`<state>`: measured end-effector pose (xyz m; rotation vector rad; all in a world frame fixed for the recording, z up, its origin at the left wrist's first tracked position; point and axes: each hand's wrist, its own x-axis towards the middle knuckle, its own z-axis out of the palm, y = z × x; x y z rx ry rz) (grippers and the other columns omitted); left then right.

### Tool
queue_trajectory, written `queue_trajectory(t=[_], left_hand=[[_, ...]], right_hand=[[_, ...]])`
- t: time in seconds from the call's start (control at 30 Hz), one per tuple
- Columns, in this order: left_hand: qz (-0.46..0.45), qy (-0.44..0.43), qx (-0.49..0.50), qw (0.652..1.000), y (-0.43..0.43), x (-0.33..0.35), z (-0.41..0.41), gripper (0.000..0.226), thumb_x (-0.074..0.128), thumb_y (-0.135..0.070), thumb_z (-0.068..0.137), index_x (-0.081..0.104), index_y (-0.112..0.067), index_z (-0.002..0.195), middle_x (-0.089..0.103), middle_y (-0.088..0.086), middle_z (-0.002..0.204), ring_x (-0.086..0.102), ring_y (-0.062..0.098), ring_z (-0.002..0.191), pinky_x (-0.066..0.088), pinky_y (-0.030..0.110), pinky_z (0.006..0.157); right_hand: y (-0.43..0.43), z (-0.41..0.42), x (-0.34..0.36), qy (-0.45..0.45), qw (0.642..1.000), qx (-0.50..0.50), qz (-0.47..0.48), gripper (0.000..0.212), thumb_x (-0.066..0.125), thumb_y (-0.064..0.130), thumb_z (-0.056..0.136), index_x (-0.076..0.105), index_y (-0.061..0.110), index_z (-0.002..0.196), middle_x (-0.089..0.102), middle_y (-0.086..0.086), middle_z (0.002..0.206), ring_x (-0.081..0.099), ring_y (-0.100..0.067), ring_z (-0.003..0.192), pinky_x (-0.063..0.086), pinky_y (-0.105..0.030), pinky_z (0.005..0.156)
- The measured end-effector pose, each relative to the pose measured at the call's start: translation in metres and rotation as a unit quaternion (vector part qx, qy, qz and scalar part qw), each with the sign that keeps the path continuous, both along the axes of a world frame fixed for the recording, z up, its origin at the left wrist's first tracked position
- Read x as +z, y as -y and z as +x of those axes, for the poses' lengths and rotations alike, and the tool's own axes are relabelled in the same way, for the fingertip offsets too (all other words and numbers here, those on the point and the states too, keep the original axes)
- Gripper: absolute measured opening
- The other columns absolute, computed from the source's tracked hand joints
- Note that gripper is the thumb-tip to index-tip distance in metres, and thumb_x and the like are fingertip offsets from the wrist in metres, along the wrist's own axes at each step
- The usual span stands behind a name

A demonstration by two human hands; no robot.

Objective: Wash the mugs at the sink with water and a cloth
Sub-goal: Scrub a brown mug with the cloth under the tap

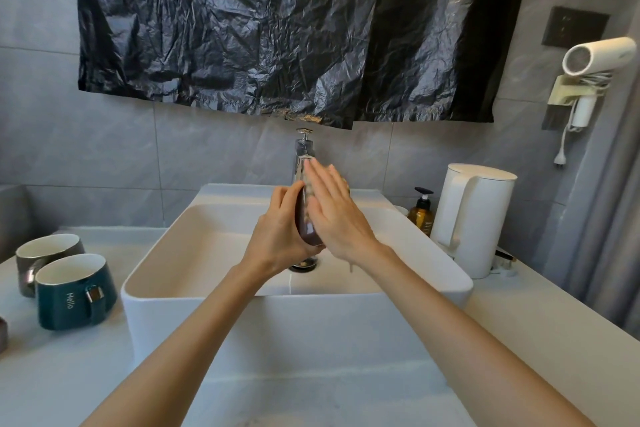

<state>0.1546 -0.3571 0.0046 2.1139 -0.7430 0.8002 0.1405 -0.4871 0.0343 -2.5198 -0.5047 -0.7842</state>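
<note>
Where the pale counter (311, 392) lies nearest, two bare forearms are stretched over it towards a white rectangular basin (207, 302) set on top. At the left of the counter a teal mug (62, 302) marked "Hello" and a grey mug (52, 246) are stood upright, touching, mouths up. Above the basin a dark mug (306, 225) is held between the hands: it is gripped by the curled fingers of the left hand (277, 236), while the right hand (336, 215) is pressed flat against its other side, fingers straight. Its long axis is run away from the person towards the tap (302, 152); where its mouth faces cannot be told. On the right a white kettle (481, 218) and an amber pump bottle (420, 215) are seen. Grey tiles (104, 149) are hung with a black plastic sheet (277, 28).
</note>
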Motion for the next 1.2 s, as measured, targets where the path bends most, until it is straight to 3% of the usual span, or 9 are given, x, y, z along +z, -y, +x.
queue_trajectory(t=[0.1,0.33,0.43,0.5,0.73,0.87,1.0,1.1,1.2], left_hand=[[0.003,0.01,0.016,1.0,-0.001,-0.002,-0.001,0.101,0.089,-0.035,0.056,0.036,-0.012,0.139,0.046,0.002,0.121,0.054,0.018,0.094,0.049,0.032,0.075],[-0.001,0.023,0.007,1.0,-0.003,-0.001,0.002,0.097,0.081,-0.023,0.062,0.03,-0.019,0.145,0.044,0.001,0.119,0.058,0.027,0.086,0.052,0.038,0.07],[0.022,0.042,0.012,0.999,0.0,-0.001,0.001,0.1,0.087,-0.035,0.058,0.033,-0.018,0.141,0.045,0.001,0.119,0.06,0.028,0.086,0.054,0.04,0.068],[0.02,0.044,0.014,0.999,0.0,-0.003,0.001,0.102,0.088,-0.043,0.056,0.033,-0.018,0.139,0.045,0.0,0.119,0.06,0.025,0.088,0.055,0.04,0.07],[-0.031,-0.009,-0.068,0.997,0.004,-0.006,0.004,0.103,0.089,-0.053,0.051,0.033,-0.03,0.135,0.038,-0.009,0.12,0.054,0.007,0.101,0.056,0.028,0.082],[-0.099,-0.157,-0.116,0.976,-0.001,-0.005,0.012,0.128,0.094,-0.042,0.048,0.009,-0.044,0.145,0.019,-0.013,0.133,0.043,0.01,0.123,0.041,0.028,0.106],[-0.233,-0.387,-0.241,0.859,-0.011,0.009,0.006,0.11,0.086,-0.042,0.064,0.018,-0.026,0.149,0.055,0.005,0.125,0.06,0.019,0.107,0.044,0.04,0.102],[-0.31,-0.459,-0.307,0.774,-0.009,0.02,0.005,0.066,0.047,-0.063,0.088,0.061,-0.003,0.113,0.066,0.012,0.097,0.065,0.02,0.086,0.051,0.035,0.09],[-0.373,-0.529,-0.317,0.693,-0.011,0.021,0.009,0.058,0.027,-0.056,0.099,0.053,-0.009,0.076,0.046,0.003,0.062,0.05,0.015,0.055,0.041,0.023,0.064]], right_hand=[[0.002,0.001,0.001,-0.063,0.989,0.031,0.131,0.05,0.02,0.029,0.106,0.008,0.027,0.154,0.004,0.012,0.161,-0.006,-0.006,0.147,0.005,-0.034,0.121],[-0.002,-0.012,-0.015,0.105,0.99,-0.013,-0.089,0.056,0.026,0.025,0.102,0.008,0.017,0.154,-0.001,0.008,0.161,-0.014,-0.013,0.147,-0.011,-0.028,0.118],[0.0,0.0,0.004,0.019,0.999,-0.001,0.038,0.04,0.028,0.026,0.103,0.038,0.02,0.142,0.038,0.002,0.147,0.025,-0.016,0.139,0.022,-0.035,0.117],[0.001,0.008,0.009,-0.015,0.993,-0.003,0.118,0.027,0.029,0.031,0.103,0.052,0.015,0.103,0.054,-0.001,0.108,0.046,-0.016,0.106,0.043,-0.044,0.096],[0.008,0.006,0.019,-0.058,0.988,0.013,0.145,0.035,0.033,0.033,0.103,0.041,0.015,0.074,0.044,-0.001,0.08,0.044,-0.017,0.085,0.039,-0.035,0.078],[0.016,0.004,0.024,-0.11,0.959,0.02,0.26,0.034,0.032,0.036,0.103,0.043,0.017,0.078,0.045,-0.002,0.079,0.047,-0.016,0.078,0.037,-0.029,0.068],[0.031,0.005,0.028,-0.124,0.943,0.015,0.31,0.037,0.03,0.039,0.103,0.051,0.011,0.093,0.049,-0.008,0.085,0.05,-0.019,0.083,0.038,-0.032,0.073],[0.034,0.002,0.027,-0.137,0.931,0.029,0.338,0.045,0.03,0.038,0.103,0.051,-0.002,0.105,0.048,-0.011,0.089,0.05,-0.02,0.084,0.037,-0.032,0.073],[0.031,-0.001,0.02,-0.146,0.923,0.056,0.351,0.04,0.03,0.037,0.103,0.047,0.001,0.098,0.047,-0.013,0.089,0.05,-0.022,0.084,0.037,-0.033,0.07]])
